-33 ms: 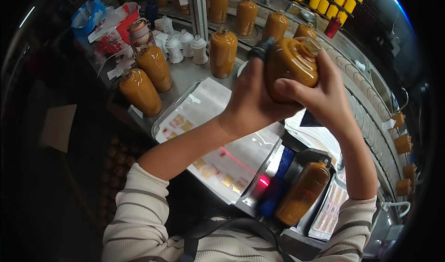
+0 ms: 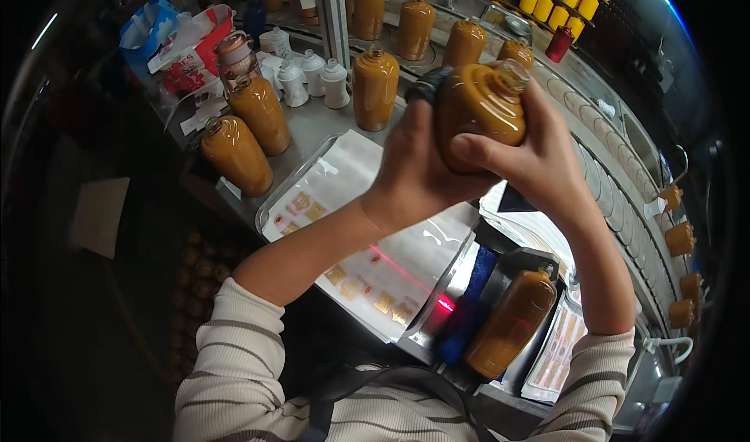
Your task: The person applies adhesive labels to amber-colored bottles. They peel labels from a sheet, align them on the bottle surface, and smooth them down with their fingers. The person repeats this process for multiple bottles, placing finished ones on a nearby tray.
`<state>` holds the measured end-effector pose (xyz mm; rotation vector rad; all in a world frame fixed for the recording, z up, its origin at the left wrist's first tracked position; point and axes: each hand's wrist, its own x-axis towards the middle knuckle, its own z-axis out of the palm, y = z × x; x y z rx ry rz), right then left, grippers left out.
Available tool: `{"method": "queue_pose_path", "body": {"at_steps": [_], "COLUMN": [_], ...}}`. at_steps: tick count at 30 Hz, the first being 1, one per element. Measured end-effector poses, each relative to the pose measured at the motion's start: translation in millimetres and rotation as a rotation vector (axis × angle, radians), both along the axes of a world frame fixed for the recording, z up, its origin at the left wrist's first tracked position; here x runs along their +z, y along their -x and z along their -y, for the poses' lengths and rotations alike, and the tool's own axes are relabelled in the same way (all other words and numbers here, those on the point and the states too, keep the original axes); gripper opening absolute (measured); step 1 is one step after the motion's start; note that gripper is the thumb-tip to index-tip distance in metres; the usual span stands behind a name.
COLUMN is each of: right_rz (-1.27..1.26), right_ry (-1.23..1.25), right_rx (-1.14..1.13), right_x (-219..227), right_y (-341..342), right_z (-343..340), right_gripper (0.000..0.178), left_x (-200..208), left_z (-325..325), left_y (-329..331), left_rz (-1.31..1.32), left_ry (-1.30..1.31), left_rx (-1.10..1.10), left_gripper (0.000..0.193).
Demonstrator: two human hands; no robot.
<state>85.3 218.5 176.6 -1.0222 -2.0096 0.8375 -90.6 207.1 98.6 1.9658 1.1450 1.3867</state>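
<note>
Raised above the work table, a glossy brown bottle [image 2: 480, 118] tilts with its clear glass neck toward the upper right. My left hand [image 2: 410, 157] is closed against its left side and underside. From the right, my right hand [image 2: 539, 141] wraps round it, thumb across the front. A dark, blurred object [image 2: 426, 86] shows at my left fingertips; its kind is unclear. Below my hands lies a tray [image 2: 269, 200] with a white sheet bearing small gold and red decals [image 2: 351, 289]. Another brown bottle [image 2: 512, 325] lies slanted in a dark holder beside a blue cloth [image 2: 473, 301].
Brown bottles [image 2: 375, 90] stand at the back and left, near white bottle-shaped pieces [image 2: 312, 71] and a red and white bag [image 2: 195, 47]. A conveyor [image 2: 617, 192] curves along the right. Printed sheets [image 2: 555, 356] lie beside the holder. Yellow containers [image 2: 547, 0] fill a rack behind.
Both my hands and the held bottle have shifted slightly left and a little down. The dark object at my left fingers moved left with them.
</note>
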Motion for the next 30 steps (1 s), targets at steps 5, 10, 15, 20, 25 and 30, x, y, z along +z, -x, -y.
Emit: {"method": "queue_pose_path", "body": {"at_steps": [5,10,15,20,25,30], "right_rz": [0.141,0.050,0.007,0.001,-0.017,-0.198], "right_ry": [-0.120,-0.062,-0.036,-0.005,-0.006,-0.100], "right_rx": [-0.077,-0.311,-0.503,-0.571,-0.375,-0.324], "right_x": [2,-17,-57,-52,-17,-14], "right_y": [-17,-89,-179,-189,-108,-138], "right_z": [23,82,123,125,82,53], "right_gripper": [0.110,0.088,0.072,0.077,0.116,0.102], "left_x": [-26,-74,-81,-40,-6,-1], "left_z": [-27,-91,-81,-47,-5,-26], "left_y": [49,135,124,59,-57,-151], "left_rz": [-0.014,-0.015,0.072,0.258,0.008,0.025], "left_ry": [-0.046,-0.063,-0.072,-0.149,-0.232,-0.463], "left_rx": [0.539,0.856,0.852,0.401,-0.207,-0.289], "left_gripper": [0.088,0.081,0.086,0.082,0.093,0.084]}}
